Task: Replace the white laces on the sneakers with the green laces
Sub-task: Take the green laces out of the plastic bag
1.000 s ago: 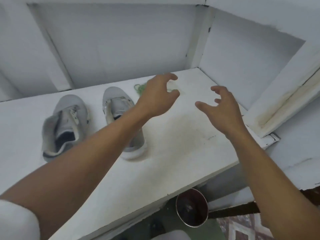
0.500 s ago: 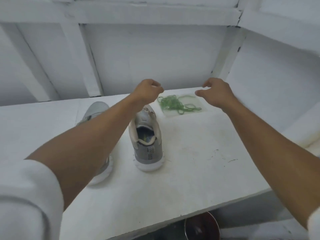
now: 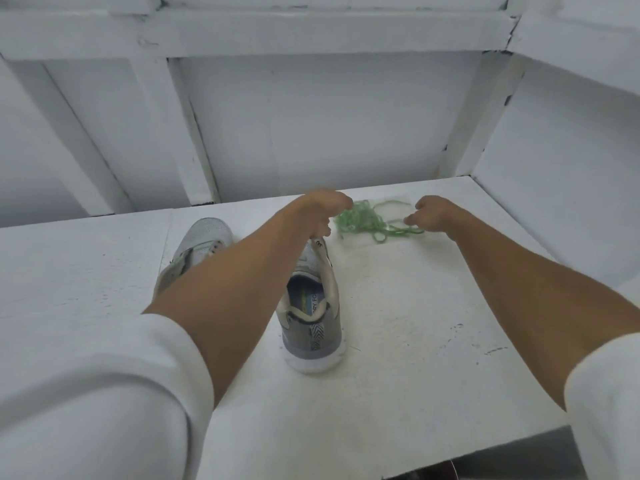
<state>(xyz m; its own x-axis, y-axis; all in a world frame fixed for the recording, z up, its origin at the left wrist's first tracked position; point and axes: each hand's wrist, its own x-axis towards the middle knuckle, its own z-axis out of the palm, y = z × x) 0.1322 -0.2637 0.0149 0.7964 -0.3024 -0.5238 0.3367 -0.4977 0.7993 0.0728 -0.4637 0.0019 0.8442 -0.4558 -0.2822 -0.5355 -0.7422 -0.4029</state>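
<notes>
Left hand point(image 3: 317, 211) curled, empty, above right sneaker point(image 3: 313, 306), right hand point(image 3: 434, 214) half-closed, empty, beside green laces point(image 3: 367, 223), white shelf point(image 3: 415, 323).

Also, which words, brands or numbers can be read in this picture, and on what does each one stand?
"RY FO": part of a printed line on the insole of the right sneaker; the rest is hidden.
Yellow-green mark beside it on the insole: too blurred to read.
Striped black mark on the heel: a pattern, no letters.
Left sneaker: no text shows.
</notes>
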